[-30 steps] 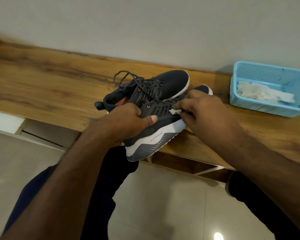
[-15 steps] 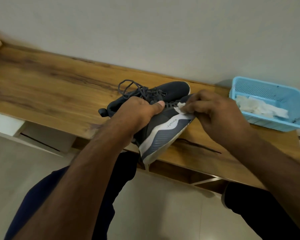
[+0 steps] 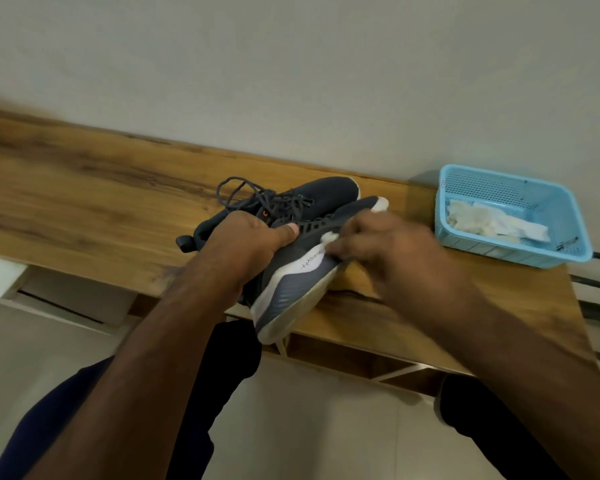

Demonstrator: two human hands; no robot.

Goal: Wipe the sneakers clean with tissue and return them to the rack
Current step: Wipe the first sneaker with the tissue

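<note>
Single head-worn wide-angle view, aimed forward and down, close over both forearms, long brown wooden shelf top [image 3: 84, 188] crossed from 9 to 3 o'clock, pale wall [image 3: 291, 64] seen at 12 o'clock.

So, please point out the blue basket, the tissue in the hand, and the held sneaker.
blue basket [image 3: 565, 221]: head view, right wall.
tissue [image 3: 329, 238]: head view, visible white corner.
held sneaker [image 3: 291, 289]: head view, grey side panel.
</note>
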